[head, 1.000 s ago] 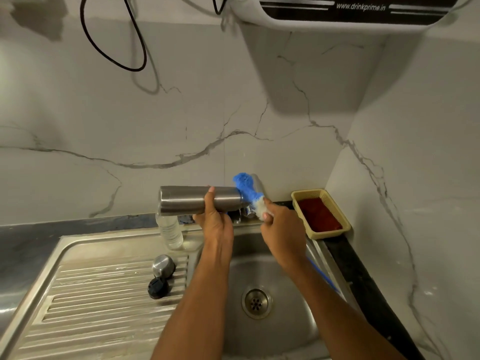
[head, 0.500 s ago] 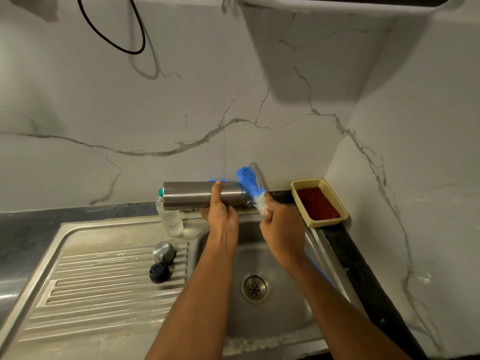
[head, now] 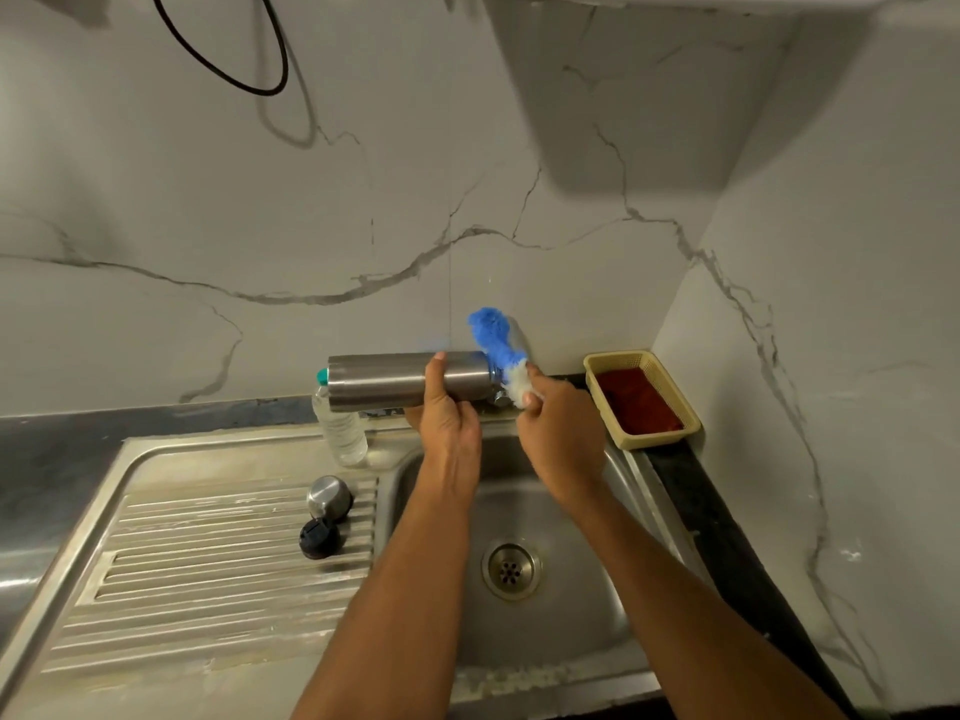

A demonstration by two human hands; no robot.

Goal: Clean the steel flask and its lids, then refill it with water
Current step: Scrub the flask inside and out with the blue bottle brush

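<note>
My left hand (head: 447,413) grips the steel flask (head: 384,380), which lies horizontal above the sink's back edge with its mouth pointing right. My right hand (head: 558,423) holds a bottle brush (head: 493,340) with blue and white bristles. The bristle head stands just outside the flask's mouth, tilted up and to the left. The brush's handle is hidden behind my right hand and forearm. A steel lid (head: 329,496) and a black lid (head: 318,537) rest on the ribbed drainboard (head: 208,563), left of the basin.
A clear plastic bottle (head: 340,428) with a teal cap stands behind the flask. The sink basin (head: 582,589) with its drain (head: 511,568) lies below my hands. A beige basket (head: 691,426) holding something red sits in the back right corner. A black cable (head: 228,59) hangs on the wall.
The view tilted down a little. The flask and brush stay in my hands; the bristle head has shifted slightly at the flask's mouth.
</note>
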